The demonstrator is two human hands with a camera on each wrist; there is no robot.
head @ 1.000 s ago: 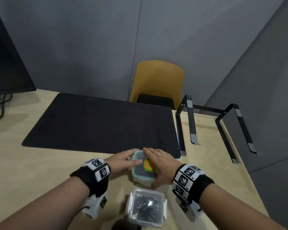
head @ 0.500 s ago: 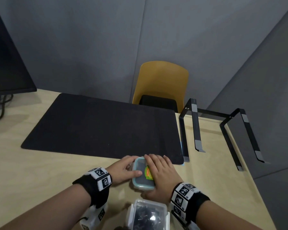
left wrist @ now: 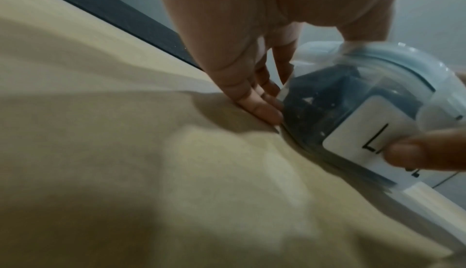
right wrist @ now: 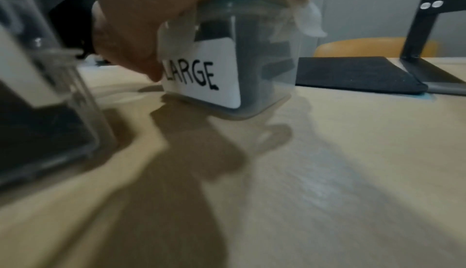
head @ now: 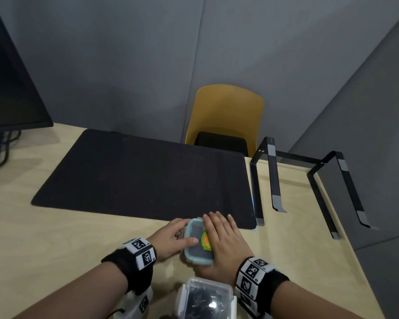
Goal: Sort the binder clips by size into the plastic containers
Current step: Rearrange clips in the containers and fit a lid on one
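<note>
A small clear container (head: 197, 244) with a blue-rimmed lid and a green sticker stands on the wooden desk (head: 55, 238) just in front of the mat. Its white label reads LARGE (right wrist: 199, 75), and black binder clips (left wrist: 327, 93) show through its wall. My left hand (head: 182, 233) holds its left side, thumb across the lid and fingers (left wrist: 254, 101) down the wall to the desk. My right hand (head: 224, 236) lies flat on the lid with straight fingers, its thumb (right wrist: 131, 49) against the labelled side. A second clear container (head: 205, 300) of black clips sits nearer me.
A black mat (head: 143, 178) covers the desk behind the containers. A black metal stand (head: 274, 178) rises at the right, near the desk's right edge. A monitor (head: 9, 88) stands at the far left and a yellow chair (head: 226, 116) beyond the desk.
My right hand has slid further across the lid and now lies flatter on it. The left hand stays at the container's left side. The container has hardly moved.
</note>
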